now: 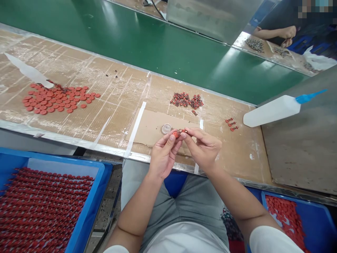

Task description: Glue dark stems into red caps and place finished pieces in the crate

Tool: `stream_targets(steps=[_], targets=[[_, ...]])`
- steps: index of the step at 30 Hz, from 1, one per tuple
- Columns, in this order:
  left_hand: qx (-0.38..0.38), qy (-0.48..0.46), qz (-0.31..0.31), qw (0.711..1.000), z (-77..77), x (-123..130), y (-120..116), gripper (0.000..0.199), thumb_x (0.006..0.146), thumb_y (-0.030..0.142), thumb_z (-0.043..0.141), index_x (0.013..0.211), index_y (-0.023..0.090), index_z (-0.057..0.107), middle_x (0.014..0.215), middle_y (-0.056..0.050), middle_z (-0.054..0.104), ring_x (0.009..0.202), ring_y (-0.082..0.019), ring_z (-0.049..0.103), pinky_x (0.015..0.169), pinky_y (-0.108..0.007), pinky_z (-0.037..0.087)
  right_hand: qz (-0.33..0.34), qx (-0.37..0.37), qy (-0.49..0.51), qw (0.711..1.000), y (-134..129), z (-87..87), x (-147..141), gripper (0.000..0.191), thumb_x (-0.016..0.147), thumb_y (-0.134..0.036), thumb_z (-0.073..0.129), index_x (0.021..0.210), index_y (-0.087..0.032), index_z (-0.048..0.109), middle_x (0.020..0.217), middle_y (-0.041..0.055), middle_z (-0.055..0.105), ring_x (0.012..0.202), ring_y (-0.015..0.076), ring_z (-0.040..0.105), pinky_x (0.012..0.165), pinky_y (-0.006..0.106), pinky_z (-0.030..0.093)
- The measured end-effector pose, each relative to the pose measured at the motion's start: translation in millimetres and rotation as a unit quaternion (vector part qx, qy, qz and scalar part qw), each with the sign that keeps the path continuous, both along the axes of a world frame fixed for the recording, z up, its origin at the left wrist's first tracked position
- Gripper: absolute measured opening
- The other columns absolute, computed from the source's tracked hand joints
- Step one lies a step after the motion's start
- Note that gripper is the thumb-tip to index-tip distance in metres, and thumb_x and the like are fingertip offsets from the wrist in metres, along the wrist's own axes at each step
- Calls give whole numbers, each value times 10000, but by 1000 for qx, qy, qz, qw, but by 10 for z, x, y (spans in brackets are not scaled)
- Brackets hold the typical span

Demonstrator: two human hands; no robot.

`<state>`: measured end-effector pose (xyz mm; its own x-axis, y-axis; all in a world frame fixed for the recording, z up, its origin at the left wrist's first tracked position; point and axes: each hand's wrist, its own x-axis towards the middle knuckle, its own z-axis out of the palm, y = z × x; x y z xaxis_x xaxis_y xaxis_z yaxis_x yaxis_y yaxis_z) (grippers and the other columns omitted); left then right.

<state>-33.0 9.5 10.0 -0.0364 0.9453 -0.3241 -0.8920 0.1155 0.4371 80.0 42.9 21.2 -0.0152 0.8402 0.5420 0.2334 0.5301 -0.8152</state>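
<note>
Readings are by clock face, centred on your fingertips, twelve pointing away from you. The green conveyor belt runs across the far side, beyond the cardboard-covered bench. A blue tray of red pieces sits at eight o'clock. Loose red discs are spread between nine and ten; a white squeeze bottle lies tilted between two and three.

Your left hand enters from seven, thumb and fingers pinching a red disc. Your right hand enters from four, fingertips closed on a slim red-and-black piece. Principal finding: the slim piece's long axis runs roughly nine to three, and the disc lies at its nine o'clock end, slightly low. Whether the two touch cannot be told; fingers cover the join.

Similar slim pieces are heaped at twelve. A clear round dish stands between nine and ten, just beside your left fingertips, the nearer hand. Three disc-footed pieces lie just short of three.
</note>
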Motion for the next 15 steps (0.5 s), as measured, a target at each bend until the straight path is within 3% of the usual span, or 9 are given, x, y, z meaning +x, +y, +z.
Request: stream_targets(steps=[5,15], targets=[[3,-4,7,1000,3,6,0,155,778,176,707,931,158,727,973,-41,742,900,-118,696,836,-168,532,23,29,2,999,20,-10,1,285,744,-141,729,972,-312,729,934,3,742,826,187,702,788,379,593],[-15,7,14,1000,-17,6,8,171,760,185,723,929,162,727,1015,-44,734,953,-140,685,916,-219,511,32,45,-18,998,43,-27,-6,267,752,-134,719,972,-285,726,905,13,745,805,177,701,764,363,591]])
